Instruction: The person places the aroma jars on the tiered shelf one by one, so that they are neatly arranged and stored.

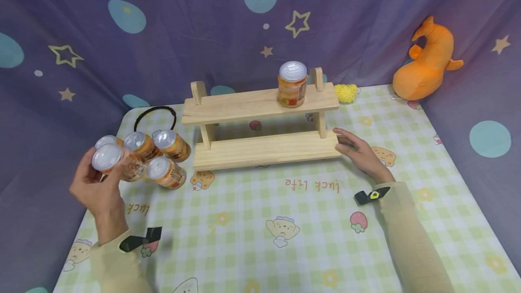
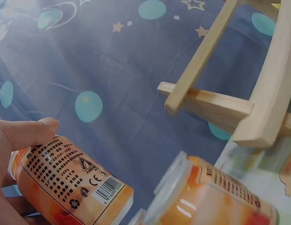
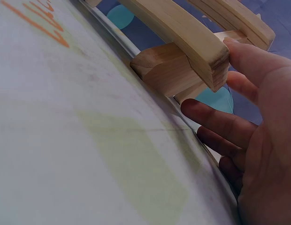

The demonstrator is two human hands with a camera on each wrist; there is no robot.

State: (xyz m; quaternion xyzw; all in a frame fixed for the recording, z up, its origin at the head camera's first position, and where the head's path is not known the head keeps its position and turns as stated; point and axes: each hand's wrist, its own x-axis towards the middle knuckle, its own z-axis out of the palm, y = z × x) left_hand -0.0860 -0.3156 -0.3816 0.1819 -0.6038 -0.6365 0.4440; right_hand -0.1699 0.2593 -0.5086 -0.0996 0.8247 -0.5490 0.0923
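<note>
My left hand (image 1: 99, 193) grips a small orange-labelled can (image 2: 75, 180) with a clear plastic lid, thumb on one side and fingers on the other. It is tilted, and its printed text and barcode face the left wrist view. Several like cans stand close by, one can (image 1: 168, 173) just to its right. At the right end of a two-tier wooden shelf (image 1: 264, 150), my right hand (image 1: 360, 155) touches the lower board, its thumb at the board's end and other fingers loosely bent. One more can (image 1: 292, 86) stands on the upper board, toward the right.
Behind the cans lies a dark braided loop (image 1: 156, 108). A yellow yarn ball (image 1: 346, 93) sits behind the shelf's right end, and an orange plush toy (image 1: 427, 64) in the back right corner. A purple curtain (image 1: 183, 35) borders the checked tablecloth (image 1: 252, 202).
</note>
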